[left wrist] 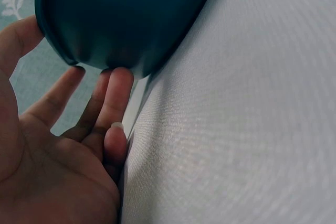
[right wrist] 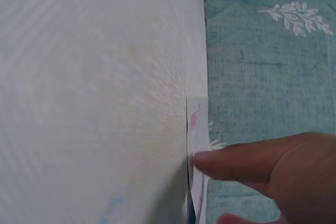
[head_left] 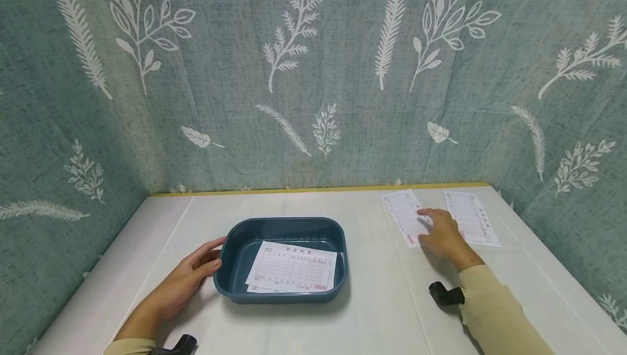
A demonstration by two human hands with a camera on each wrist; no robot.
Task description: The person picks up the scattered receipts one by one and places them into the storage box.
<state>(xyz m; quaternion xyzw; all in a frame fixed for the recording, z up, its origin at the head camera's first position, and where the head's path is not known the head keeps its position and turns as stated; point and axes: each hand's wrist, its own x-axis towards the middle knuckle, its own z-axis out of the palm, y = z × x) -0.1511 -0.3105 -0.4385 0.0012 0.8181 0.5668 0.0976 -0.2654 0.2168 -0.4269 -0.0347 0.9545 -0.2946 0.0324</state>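
1. While the left hand (head_left: 183, 284) rests on the white cloth-covered surface (head_left: 382, 300), its straight, relaxed fingers (left wrist: 113, 98) touch the left wall of the dark teal oblong plastic tray (head_left: 235, 284), which stands near the middle of the surface, towards the front edge.
2. Inside the tray lies a white paper form with red-lined printing (head_left: 293, 269), flat on the bottom.
3. Near the far right corner, the right hand (head_left: 443, 235) presses extended fingers (right wrist: 236, 163) on a second white printed paper form (head_left: 403, 213); nothing is gripped.
4. Just beside it, closer to the right edge, lies a third white printed form (head_left: 472, 218), apart from the second.
5. Between tray and right-hand forms the cloth lies bare.
6. Teal walls with a white leaf pattern (head_left: 313, 72) close the far, left and right edges; only the front edge is open.
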